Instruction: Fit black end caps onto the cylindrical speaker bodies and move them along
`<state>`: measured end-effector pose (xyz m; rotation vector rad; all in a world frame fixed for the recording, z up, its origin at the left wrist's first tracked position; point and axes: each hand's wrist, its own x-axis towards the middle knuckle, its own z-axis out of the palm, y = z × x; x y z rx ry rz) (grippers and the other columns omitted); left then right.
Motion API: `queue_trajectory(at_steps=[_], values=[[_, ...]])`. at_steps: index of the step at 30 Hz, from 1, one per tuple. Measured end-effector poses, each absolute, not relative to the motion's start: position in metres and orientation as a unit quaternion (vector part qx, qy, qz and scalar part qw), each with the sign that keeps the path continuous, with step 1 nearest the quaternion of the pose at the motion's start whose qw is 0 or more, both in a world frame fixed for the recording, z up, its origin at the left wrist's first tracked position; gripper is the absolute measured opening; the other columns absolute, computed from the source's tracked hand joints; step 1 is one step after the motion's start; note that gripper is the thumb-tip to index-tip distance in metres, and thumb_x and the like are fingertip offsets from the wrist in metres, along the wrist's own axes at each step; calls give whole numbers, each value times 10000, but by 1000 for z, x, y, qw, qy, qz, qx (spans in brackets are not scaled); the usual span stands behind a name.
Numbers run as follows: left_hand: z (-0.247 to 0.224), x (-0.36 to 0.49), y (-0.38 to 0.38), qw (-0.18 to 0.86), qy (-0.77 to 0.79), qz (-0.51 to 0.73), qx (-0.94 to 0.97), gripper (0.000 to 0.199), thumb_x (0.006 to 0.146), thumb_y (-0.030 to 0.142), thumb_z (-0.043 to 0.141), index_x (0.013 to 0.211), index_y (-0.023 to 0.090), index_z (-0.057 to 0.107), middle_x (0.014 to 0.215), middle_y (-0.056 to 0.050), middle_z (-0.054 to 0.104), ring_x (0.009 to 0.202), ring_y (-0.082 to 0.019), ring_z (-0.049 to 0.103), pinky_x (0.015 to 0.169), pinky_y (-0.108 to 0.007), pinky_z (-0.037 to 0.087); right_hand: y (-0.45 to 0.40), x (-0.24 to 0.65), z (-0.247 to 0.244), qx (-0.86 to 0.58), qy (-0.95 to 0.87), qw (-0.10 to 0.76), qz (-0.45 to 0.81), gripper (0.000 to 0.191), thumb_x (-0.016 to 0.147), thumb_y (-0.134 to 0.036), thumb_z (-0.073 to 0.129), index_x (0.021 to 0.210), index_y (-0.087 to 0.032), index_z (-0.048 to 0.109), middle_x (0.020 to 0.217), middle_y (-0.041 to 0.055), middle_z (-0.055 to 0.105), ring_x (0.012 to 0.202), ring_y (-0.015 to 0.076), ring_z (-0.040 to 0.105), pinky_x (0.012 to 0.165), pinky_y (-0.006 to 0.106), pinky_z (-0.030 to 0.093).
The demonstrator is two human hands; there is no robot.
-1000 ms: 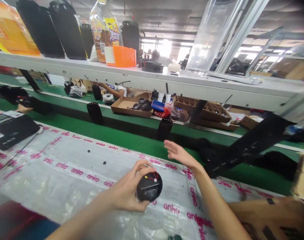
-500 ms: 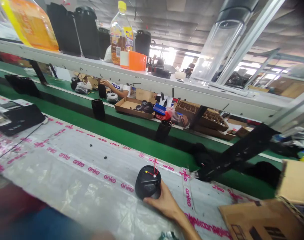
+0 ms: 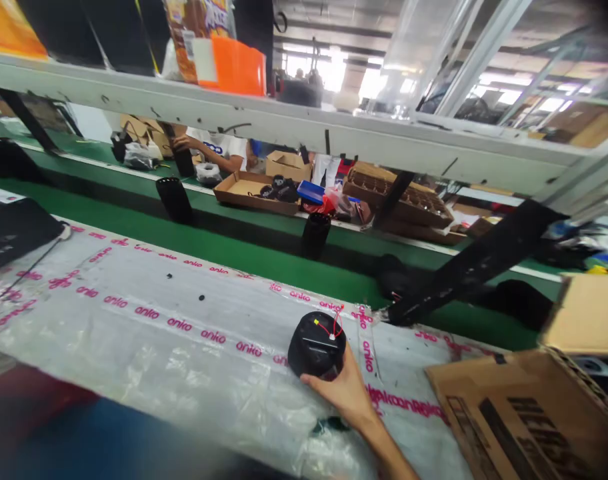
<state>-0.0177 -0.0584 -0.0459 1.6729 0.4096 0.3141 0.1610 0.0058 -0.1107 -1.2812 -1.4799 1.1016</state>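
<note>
My right hand [image 3: 341, 393] comes in from the lower right and is shut on a round black speaker-like housing [image 3: 314, 350], cupping it from below. Thin red wires [image 3: 335, 325] and a small yellow tag sit on the housing's top face. The housing rests at or just above a clear plastic sheet [image 3: 134, 347] printed with pink "aniko" lettering, and I cannot tell whether it touches. My left hand is out of view.
A green conveyor belt [image 3: 234, 257] carries upright black mesh cylinders [image 3: 315, 235] beyond the sheet. An open cardboard box [image 3: 524, 413] lies at the lower right. A white shelf [image 3: 304, 123] runs above the belt. Beyond it, a co-worker's arm [image 3: 214, 152] reaches near a cardboard tray [image 3: 244, 193].
The black housing has passed from my left hand to my right hand. My left hand has left the view. The scene has shifted as my head turned downward.
</note>
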Motion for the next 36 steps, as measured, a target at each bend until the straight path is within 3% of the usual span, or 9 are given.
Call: queue_trajectory(at_steps=[5, 8, 10, 15, 19, 25, 28, 33, 36], values=[[-69, -55, -53, 436, 417, 471, 644, 606, 997, 505, 668, 1560, 393, 473, 1572, -114, 571, 1489, -401, 524, 1226, -701, 422, -23, 168, -115, -476, -592, 420, 497, 1057, 741, -405, 955, 1620, -265, 386, 1602, 160, 565, 1478, 359, 570, 1286, 560, 401], [-86, -40, -40, 400, 429, 508, 631, 871, 961, 564, 706, 1682, 324, 280, 1744, -140, 357, 1615, -408, 346, 1307, -659, 313, -34, 169, -99, -417, -611, 445, 505, 983, 909, -515, 792, 1710, -288, 269, 1776, 113, 329, 1648, 349, 320, 1356, 561, 269], [-94, -23, -34, 432, 406, 494, 636, 804, 1020, 547, 621, 1693, 292, 262, 1756, -142, 337, 1624, -375, 341, 1326, -593, 306, -38, 163, -89, -389, -593, 501, 497, 892, 986, -586, 651, 1727, -300, 244, 1809, 70, 257, 1675, 342, 246, 1367, 558, 245], [-97, 10, -30, 365, 423, 578, 595, 658, 1058, 535, 527, 1629, 251, 362, 1578, -141, 539, 1423, -326, 570, 1205, -491, 463, -38, 129, -91, -439, -542, 600, 392, 638, 1048, -495, 541, 1644, -302, 417, 1681, 78, 493, 1542, 334, 495, 1272, 532, 426], [-90, 18, -37, 360, 462, 587, 559, 546, 1087, 472, 488, 1589, 270, 415, 1530, -106, 569, 1369, -286, 597, 1172, -434, 487, -38, 112, -99, -477, -534, 627, 308, 590, 1042, -410, 560, 1607, -278, 456, 1566, 97, 590, 1415, 308, 610, 1183, 486, 505], [-59, -27, -20, 545, 399, 468, 570, 606, 1014, 470, 662, 1576, 301, 509, 1586, -90, 585, 1480, -325, 547, 1256, -460, 440, -43, 113, -89, -494, -533, 601, 332, 541, 1079, -379, 512, 1605, -284, 427, 1577, 101, 559, 1443, 299, 577, 1203, 493, 484], [-29, -52, 16, 600, 378, 387, 589, 494, 1110, 522, 435, 1470, 283, 674, 1533, -76, 663, 1467, -318, 579, 1264, -489, 424, -43, 124, -82, -482, -552, 572, 369, 560, 1090, -383, 508, 1628, -286, 389, 1631, 102, 511, 1515, 300, 507, 1259, 515, 428], [27, -50, 82, 511, 359, 173, 762, 333, 1061, 401, 573, 1087, 224, 854, 1081, -37, 851, 999, -245, 778, 887, -323, 564, -25, 167, -68, -420, -564, 512, 494, 633, 1022, -443, 612, 1614, -314, 430, 1691, 65, 456, 1570, 297, 428, 1286, 491, 382], [53, -39, 102, 397, 320, 68, 858, 259, 1003, 278, 621, 943, 214, 865, 883, -22, 844, 724, -181, 726, 689, -267, 475, -3, 189, -47, -466, -559, 504, 465, 443, 1016, -450, 530, 1385, -235, 646, 1225, 79, 717, 1150, 257, 669, 1000, 396, 540]])
